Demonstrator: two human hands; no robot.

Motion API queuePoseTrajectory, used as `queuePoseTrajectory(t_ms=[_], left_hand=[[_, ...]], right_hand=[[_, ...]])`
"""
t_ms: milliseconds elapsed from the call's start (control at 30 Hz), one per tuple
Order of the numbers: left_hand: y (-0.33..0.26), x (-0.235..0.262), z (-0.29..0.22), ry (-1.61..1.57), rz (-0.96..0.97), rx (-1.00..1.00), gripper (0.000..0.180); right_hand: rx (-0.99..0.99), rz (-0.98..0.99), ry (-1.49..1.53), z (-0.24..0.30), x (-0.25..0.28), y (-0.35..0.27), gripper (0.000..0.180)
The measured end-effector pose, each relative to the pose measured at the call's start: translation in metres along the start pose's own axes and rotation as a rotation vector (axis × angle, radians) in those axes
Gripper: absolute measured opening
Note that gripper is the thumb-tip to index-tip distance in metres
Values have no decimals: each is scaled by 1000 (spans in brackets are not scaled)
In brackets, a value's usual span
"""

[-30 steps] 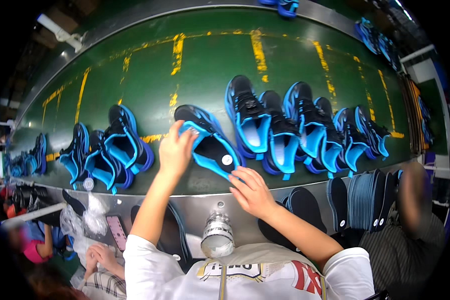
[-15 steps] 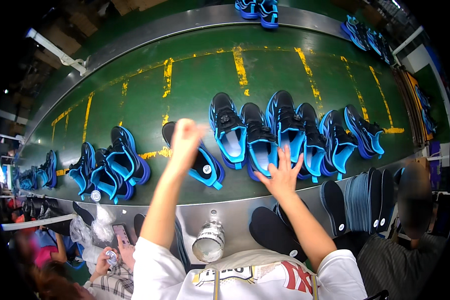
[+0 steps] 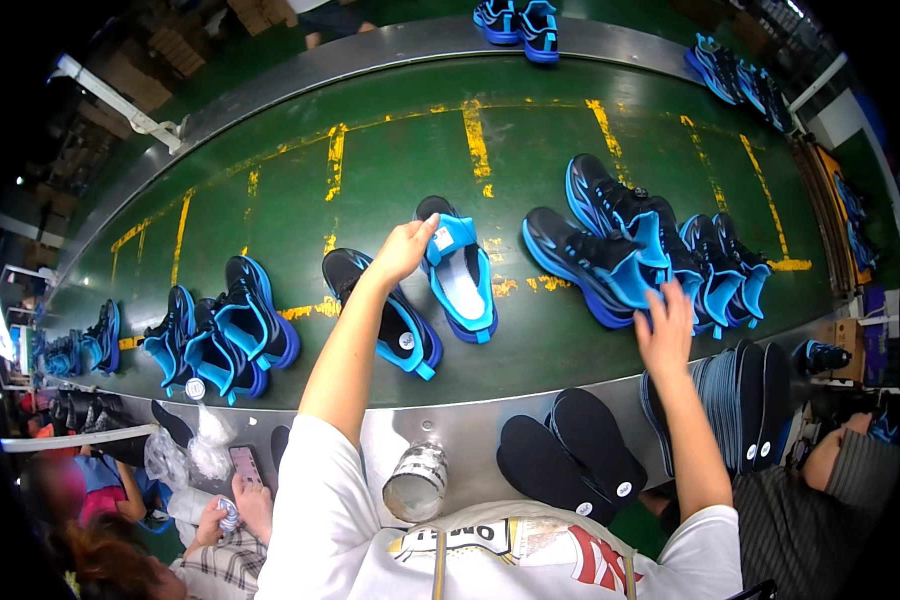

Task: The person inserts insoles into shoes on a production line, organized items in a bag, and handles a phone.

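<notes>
"Green bench (image 3: 400, 190) with worn yellow lines and a grey metal edge — where is the left hand (image 3: 407, 250)?"

"Near the middle, its fingers closed on the bright blue tongue (image 3: 454, 236) of a black-and-blue sneaker with a pale insole (image 3: 460, 285). That shoe lies on the bench, heel toward the person."

"What's beside it?"

"Just to its left, a black-and-blue sneaker with a dark insole (image 3: 398, 342), under the left forearm."

"And the right hand (image 3: 667, 325)?"

"At the heel of a tilted black-and-blue sneaker (image 3: 580, 260), amid the group on the right. Whether those fingers grip it or only touch it — I can't tell."

"Anything nearer the person?"

"Flat black insoles with white round stickers (image 3: 570, 455), by the metal edge, and a pink-screened phone (image 3: 243, 464) at a co-worker's hand (image 3: 255, 508)."
</notes>
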State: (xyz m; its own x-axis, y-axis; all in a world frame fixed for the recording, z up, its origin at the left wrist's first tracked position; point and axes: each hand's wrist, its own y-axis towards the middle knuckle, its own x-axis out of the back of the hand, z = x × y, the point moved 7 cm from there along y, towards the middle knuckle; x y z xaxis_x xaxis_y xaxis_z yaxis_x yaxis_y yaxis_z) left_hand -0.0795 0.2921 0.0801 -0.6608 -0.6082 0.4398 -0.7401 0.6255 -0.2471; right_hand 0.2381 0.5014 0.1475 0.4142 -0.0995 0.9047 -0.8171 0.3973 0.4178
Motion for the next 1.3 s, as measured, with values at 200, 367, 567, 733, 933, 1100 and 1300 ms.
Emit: queuePoseTrajectory(t_ms=[200, 367, 567, 733, 933, 1100, 1300], left_hand=[[-15, -34, 7, -358, 111, 156, 43], [-37, -68, -8, -289, 66, 42, 36], [-69, -63, -54, 379, -305, -329, 38], [-77, -30, -64, 385, -231, -307, 37], [-183, -29, -105, 196, -71, -317, 17], [-308, -57, -26, 467, 110, -10, 21], [-341, -85, -25, 699, -104, -162, 21]], right_hand=[[154, 301, 461, 107, 46, -120, 29], [-82, 545, 325, 110, 58, -193, 46], [-136, 397, 451, 76, 69, -174, 47], [-227, 79, 438, -2, 44, -89, 49], [-312, 222, 551, -46, -33, -11, 31], [-64, 157, 845, 15, -22, 64, 26], [-63, 170, 911, 22, -24, 93, 27]])
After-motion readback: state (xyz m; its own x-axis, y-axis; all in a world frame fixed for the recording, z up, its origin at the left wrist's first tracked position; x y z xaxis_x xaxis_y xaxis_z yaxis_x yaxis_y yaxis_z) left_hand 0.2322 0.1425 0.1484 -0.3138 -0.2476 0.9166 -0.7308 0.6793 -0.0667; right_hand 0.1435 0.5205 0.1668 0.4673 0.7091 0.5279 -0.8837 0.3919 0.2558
